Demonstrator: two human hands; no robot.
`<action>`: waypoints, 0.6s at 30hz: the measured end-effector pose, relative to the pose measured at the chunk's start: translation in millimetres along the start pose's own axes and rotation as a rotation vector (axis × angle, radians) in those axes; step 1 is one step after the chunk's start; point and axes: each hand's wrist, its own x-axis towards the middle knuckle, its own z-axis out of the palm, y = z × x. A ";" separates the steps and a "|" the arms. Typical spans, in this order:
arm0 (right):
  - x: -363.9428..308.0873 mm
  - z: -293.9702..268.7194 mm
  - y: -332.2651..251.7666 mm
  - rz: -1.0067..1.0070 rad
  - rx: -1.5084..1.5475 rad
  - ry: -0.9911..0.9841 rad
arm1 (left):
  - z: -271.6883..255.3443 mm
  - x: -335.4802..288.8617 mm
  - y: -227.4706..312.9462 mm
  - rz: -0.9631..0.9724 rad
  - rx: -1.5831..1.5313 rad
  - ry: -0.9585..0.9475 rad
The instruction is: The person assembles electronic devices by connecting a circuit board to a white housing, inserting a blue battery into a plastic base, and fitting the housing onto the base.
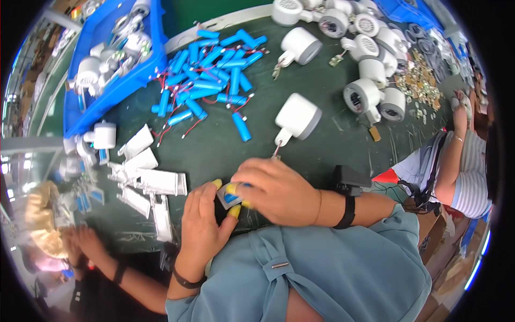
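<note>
Close to my body, a small white plastic casing [223,204] with a blue cylindrical battery [230,197] inside it is between my two hands. My left hand [203,222] grips the casing from the left, its thumb in front and its fingers behind. My right hand [279,190] is closed at the right end, its fingertips pressed against the battery and casing and partly hiding them. Yellow covers sit on several fingertips. Just beyond my right hand lies a white round-headed housing [295,115] with a grey rim and a small wired board at its neck.
White plastic casings [161,181] lie left of my hands. Farther off is a heap of blue batteries [209,72] with red wires, beside a blue bin [115,80] of white parts. White housings [370,70] and small boards [421,80] fill the right. Co-workers [107,268] sit at both sides.
</note>
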 end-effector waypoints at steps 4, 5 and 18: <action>-25.5 -22.3 3.2 -0.063 -0.008 0.288 | -5.7 21.6 10.9 0.033 -0.040 0.005; -33.4 -26.7 8.5 -0.059 -0.022 0.302 | -1.2 30.0 15.5 0.053 -0.039 0.002; -37.0 -75.5 44.5 0.316 -0.014 0.024 | 35.8 81.4 34.7 0.049 -0.262 -0.068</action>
